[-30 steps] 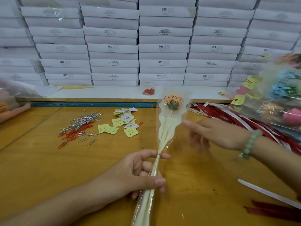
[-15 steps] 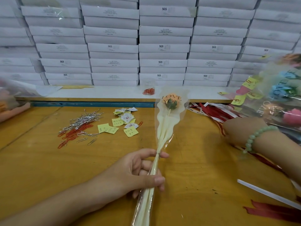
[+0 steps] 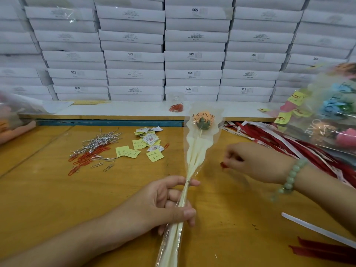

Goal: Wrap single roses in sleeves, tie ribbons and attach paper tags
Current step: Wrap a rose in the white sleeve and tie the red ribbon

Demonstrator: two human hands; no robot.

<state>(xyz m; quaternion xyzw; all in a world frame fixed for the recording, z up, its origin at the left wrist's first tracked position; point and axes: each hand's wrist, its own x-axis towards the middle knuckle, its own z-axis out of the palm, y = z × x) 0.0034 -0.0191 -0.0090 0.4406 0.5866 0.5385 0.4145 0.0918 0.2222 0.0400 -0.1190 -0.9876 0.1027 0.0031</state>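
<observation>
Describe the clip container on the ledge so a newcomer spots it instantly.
Start at the wall of white boxes; a white ledge runs along its foot. On it, just left of the sleeved rose's head, stands a small clear container of red paper clips. The clips on the wooden table lie loose instead.

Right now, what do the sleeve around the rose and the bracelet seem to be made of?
Sleeve: clear glossy plastic film, apparently; the rose shows through it. Bracelet: smooth pale green beads, perhaps jade or glass; the look leaves it open.
</observation>
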